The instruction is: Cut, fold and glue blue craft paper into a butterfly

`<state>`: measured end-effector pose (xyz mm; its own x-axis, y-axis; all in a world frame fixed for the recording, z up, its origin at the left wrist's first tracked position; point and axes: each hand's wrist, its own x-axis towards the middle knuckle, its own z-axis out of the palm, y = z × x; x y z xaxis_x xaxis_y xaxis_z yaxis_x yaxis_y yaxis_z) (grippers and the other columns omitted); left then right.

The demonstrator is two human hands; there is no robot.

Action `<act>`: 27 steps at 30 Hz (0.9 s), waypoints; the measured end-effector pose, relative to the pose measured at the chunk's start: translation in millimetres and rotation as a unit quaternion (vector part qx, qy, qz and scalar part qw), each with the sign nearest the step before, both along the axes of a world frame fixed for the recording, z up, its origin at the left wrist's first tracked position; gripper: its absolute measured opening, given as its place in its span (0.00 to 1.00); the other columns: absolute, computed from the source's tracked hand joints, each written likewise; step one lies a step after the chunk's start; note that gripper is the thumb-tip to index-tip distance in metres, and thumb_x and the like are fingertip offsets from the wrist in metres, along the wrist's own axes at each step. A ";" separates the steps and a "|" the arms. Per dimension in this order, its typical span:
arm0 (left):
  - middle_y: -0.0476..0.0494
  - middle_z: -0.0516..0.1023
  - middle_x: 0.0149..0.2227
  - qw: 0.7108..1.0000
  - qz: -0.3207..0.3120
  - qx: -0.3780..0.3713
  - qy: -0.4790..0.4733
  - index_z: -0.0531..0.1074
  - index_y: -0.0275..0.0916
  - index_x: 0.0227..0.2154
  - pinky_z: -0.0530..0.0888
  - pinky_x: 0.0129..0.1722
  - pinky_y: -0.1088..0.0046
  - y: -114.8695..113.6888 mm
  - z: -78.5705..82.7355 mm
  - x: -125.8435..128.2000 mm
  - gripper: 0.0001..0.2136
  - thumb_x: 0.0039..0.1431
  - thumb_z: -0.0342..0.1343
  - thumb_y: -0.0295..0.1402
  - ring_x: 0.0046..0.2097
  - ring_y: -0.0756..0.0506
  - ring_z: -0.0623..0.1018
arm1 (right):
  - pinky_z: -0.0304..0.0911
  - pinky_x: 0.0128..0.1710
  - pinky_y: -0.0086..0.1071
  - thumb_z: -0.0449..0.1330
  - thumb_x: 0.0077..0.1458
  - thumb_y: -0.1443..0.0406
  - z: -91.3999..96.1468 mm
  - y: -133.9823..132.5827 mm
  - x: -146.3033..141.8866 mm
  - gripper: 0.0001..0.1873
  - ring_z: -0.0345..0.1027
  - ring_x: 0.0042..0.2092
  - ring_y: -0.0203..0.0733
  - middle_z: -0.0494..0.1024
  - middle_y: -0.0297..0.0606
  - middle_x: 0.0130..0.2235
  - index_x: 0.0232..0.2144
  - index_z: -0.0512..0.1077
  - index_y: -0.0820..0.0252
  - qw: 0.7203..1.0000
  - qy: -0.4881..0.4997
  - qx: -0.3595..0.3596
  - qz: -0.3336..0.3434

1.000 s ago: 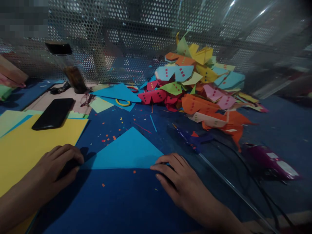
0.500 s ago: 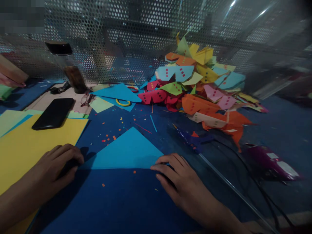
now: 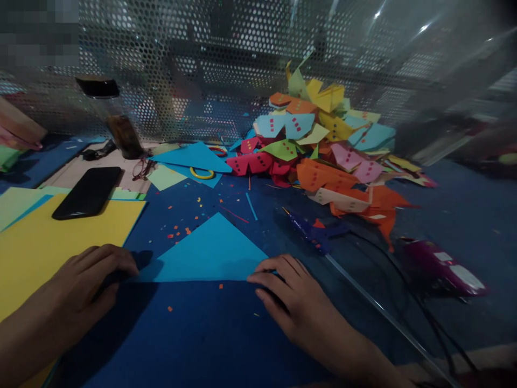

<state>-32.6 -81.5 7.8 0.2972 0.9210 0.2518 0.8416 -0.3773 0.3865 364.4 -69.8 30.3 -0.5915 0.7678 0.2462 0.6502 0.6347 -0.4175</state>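
A sheet of blue paper (image 3: 214, 253), folded into a triangle, lies on the dark blue tabletop with its long edge towards me. Over its left corner is my left hand (image 3: 91, 283), fingers curved and thumb apart. Whether those fingertips touch the paper I cannot tell. My right hand (image 3: 288, 293) rests its fingertips on the right corner, the thumb apart and below the edge. Its other fingers are loosely bent. Beneath my left hand and forearm spreads a stack of yellow paper (image 3: 40, 242).
A black phone (image 3: 89, 193) lies on the yellow paper, with a lidded bottle (image 3: 123, 126) and glasses (image 3: 142, 168) behind. Folded colourful paper pieces (image 3: 323, 140) are heaped at the perforated metal panel (image 3: 169, 64). A blue glue gun (image 3: 309, 231) and purple packet (image 3: 448, 267) lie right.
My left hand has shifted slightly back from the paper's left corner, showing a little more of it. My right hand stays at the right corner. The view has shifted slightly.
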 end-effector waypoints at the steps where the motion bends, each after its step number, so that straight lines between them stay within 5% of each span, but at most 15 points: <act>1: 0.47 0.79 0.47 1.000 -0.011 0.008 0.001 0.72 0.49 0.42 0.73 0.50 0.57 -0.4 1.4 1.8 0.09 0.65 0.49 0.31 0.50 0.38 0.77 | 0.68 0.48 0.46 0.57 0.67 0.70 -0.6 0.2 0.0 0.11 0.70 0.49 0.48 0.77 0.41 0.47 0.49 0.74 0.55 1.000 0.001 0.003 0.001; 11: 0.48 0.81 0.43 0.984 -0.163 0.067 0.019 0.75 0.47 0.44 0.74 0.42 0.66 16.9 18.5 70.9 0.07 0.70 0.53 0.38 0.42 0.43 0.79 | 0.63 0.46 0.42 0.56 0.69 0.69 8.3 2.1 -2.4 0.09 0.68 0.48 0.47 0.76 0.41 0.47 0.48 0.74 0.56 0.999 -0.030 0.027 0.019; 27: 0.47 0.80 0.37 0.977 -0.190 0.099 0.021 0.77 0.44 0.42 0.71 0.40 0.66 27.0 0.7 78.4 0.08 0.72 0.51 0.34 0.39 0.44 0.76 | 0.56 0.42 0.39 0.59 0.69 0.64 -2.3 27.5 -19.0 0.06 0.67 0.43 0.45 0.78 0.39 0.42 0.42 0.75 0.60 0.986 -0.102 0.122 0.054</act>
